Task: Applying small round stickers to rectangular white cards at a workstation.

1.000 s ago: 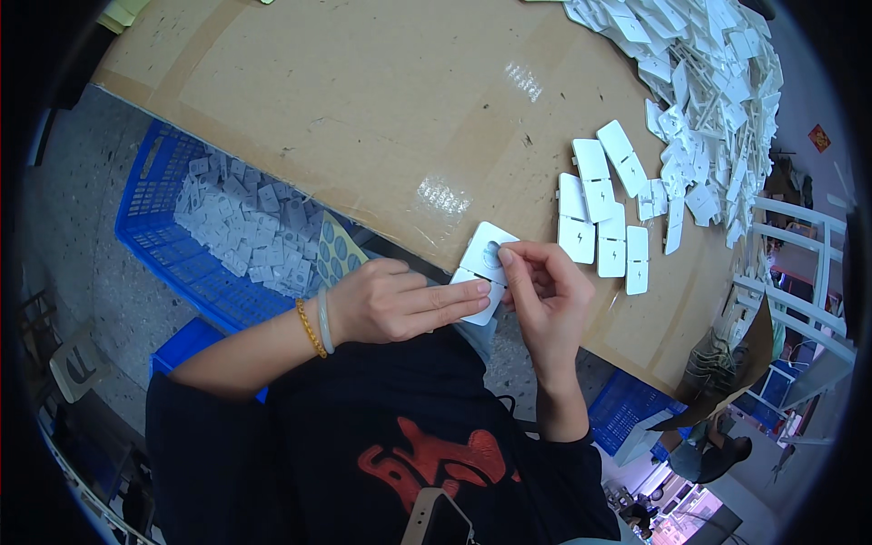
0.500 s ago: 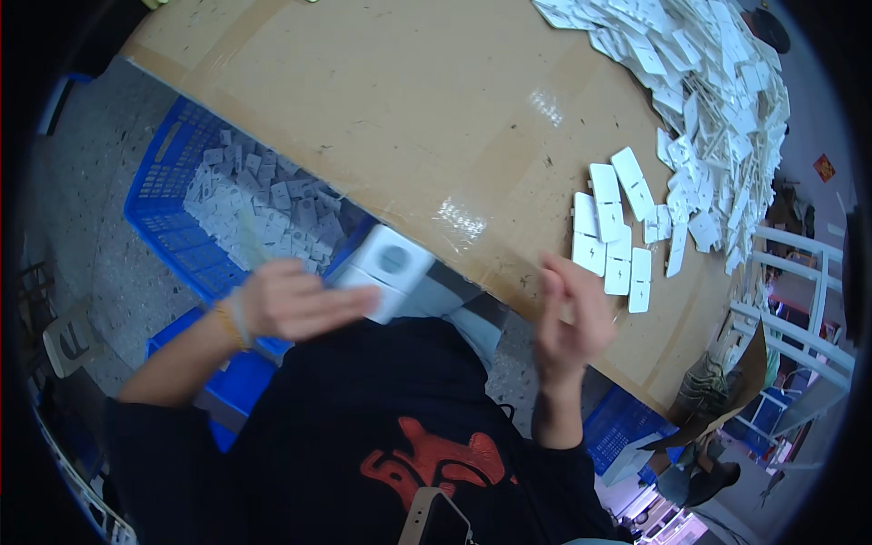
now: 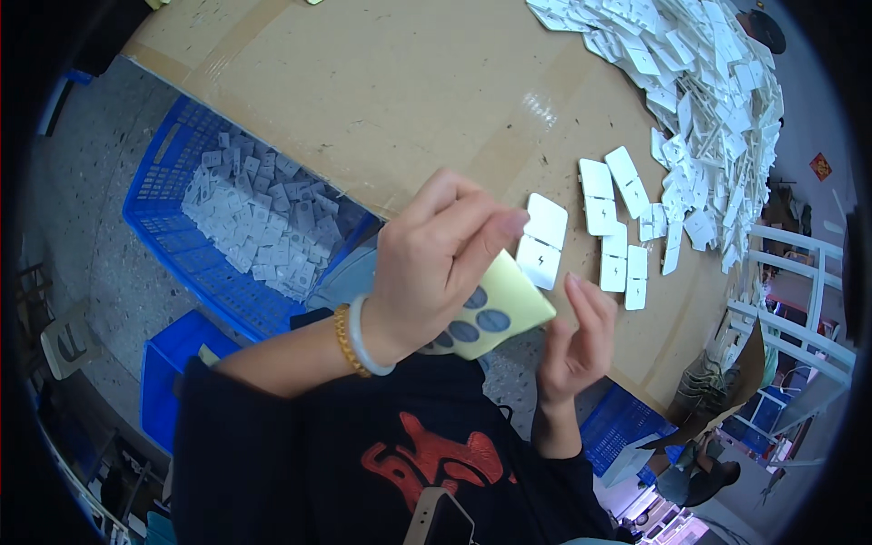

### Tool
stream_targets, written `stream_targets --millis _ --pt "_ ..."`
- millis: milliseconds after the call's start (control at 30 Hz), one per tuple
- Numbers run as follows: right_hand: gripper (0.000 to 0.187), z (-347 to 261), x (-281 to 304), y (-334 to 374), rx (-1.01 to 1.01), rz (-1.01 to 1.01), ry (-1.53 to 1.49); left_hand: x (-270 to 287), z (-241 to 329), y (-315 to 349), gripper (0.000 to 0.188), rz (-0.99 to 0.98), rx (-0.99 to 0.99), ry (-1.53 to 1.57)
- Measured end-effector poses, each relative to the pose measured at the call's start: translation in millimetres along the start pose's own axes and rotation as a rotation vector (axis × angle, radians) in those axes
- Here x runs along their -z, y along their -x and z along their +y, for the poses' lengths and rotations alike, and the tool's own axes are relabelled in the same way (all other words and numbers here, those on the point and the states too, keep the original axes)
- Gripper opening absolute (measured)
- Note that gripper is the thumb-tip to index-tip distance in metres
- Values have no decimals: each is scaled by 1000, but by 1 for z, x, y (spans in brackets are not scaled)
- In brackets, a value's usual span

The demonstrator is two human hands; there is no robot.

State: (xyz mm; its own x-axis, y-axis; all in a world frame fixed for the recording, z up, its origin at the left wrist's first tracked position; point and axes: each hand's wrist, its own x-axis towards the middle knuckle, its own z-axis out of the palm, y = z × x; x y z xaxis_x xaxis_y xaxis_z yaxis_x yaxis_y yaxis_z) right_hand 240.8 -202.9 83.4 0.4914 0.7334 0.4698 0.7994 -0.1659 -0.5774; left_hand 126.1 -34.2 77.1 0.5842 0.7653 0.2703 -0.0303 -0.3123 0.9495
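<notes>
My left hand [image 3: 436, 263] reaches across with its fingers closed. Its thumb meets the left edge of a white two-part plastic panel [image 3: 542, 241] bearing a small dark bolt mark. Below that hand, and partly covered by it, is a pale yellow sheet [image 3: 518, 318] of dark round stickers. The sheet's right corner comes between the thumb and fingers of my right hand [image 3: 579, 341], which appears to hold it there; the exact contact is hard to see. Several similar white panels [image 3: 613, 259] lie on the cardboard-covered table [image 3: 381, 100] just beyond my right hand.
A large heap of white panels [image 3: 708, 109] covers the table's far right. Left of the table stands a blue basket [image 3: 150, 204] of small white pieces, with another blue bin [image 3: 163, 381] nearer me. A blue crate [image 3: 622, 431] and a cardboard flap [image 3: 727, 400] are at lower right.
My left hand has swung right, away from the basket, and the panel with a round grey disc is out of sight. One bolt-marked panel has shifted left. The sticker sheet now shows.
</notes>
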Motion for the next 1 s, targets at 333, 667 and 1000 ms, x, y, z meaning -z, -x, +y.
stream_targets --millis 333,667,1000 --pt "31 -9 8 16 -674 -163 -911 23 -12 -7 35 -441 -341 50" --pt "20 -2 15 -12 -156 -253 -248 21 2 5 19 -639 135 98" --pt "23 -2 21 -16 -79 -246 -41 4 9 8 12 -598 38 -91"
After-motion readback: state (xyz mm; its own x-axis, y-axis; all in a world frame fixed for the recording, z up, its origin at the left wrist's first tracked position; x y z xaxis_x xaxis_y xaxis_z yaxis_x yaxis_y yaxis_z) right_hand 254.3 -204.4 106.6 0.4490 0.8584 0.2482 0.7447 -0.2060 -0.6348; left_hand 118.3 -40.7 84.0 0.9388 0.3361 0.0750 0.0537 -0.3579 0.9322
